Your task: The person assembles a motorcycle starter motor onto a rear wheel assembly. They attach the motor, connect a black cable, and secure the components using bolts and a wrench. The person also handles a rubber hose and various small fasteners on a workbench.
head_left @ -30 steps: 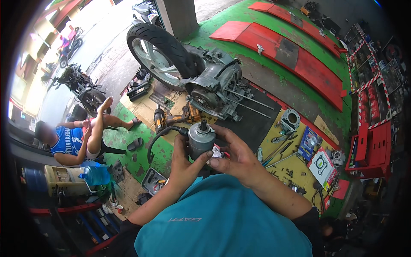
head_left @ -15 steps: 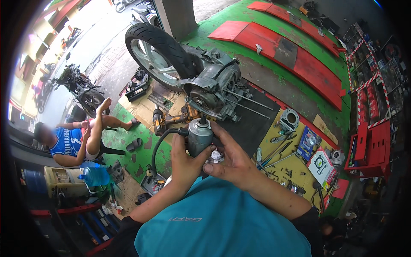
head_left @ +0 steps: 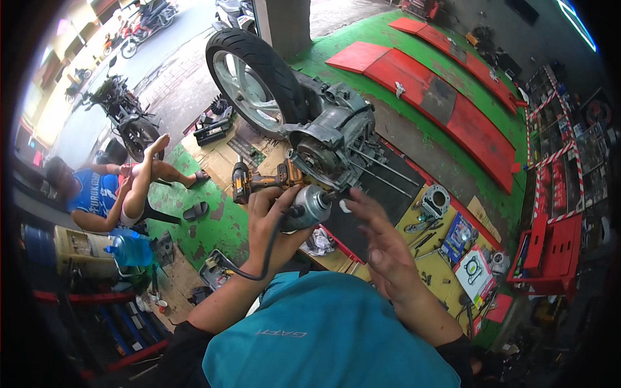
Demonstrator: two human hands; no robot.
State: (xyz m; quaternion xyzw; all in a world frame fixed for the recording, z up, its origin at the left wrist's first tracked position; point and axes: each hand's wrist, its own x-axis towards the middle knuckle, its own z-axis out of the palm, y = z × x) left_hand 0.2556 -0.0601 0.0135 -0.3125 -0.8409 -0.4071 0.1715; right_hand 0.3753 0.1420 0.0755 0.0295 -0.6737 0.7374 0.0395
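Observation:
A silver cylindrical starter motor [head_left: 309,205] with a thick black cable lies tilted in my left hand [head_left: 264,226], whose fingers wrap round its body. Its shaft end points to the right, toward the engine. My right hand [head_left: 383,242] is off the motor, beside the shaft end, with fingers apart and partly blurred. Next to its fingertips is a small white spot I cannot make out. Just beyond stands a scooter engine [head_left: 333,132] with a wheel [head_left: 255,84] attached and long studs sticking out. A yellow-and-black cordless impact driver [head_left: 266,180] lies on cardboard behind my left hand.
To the right, a yellow mat [head_left: 420,258] carries a cylinder block [head_left: 435,199], tools and a gasket package [head_left: 472,268]. Red ramps [head_left: 427,97] lie on the green floor. A person [head_left: 107,194] sits at left near a blue water jug [head_left: 129,250]. A red tool cabinet [head_left: 546,252] stands at right.
The motor has tipped from upright to pointing right. My right hand has let go of it and moved right, while my left hand keeps its hold.

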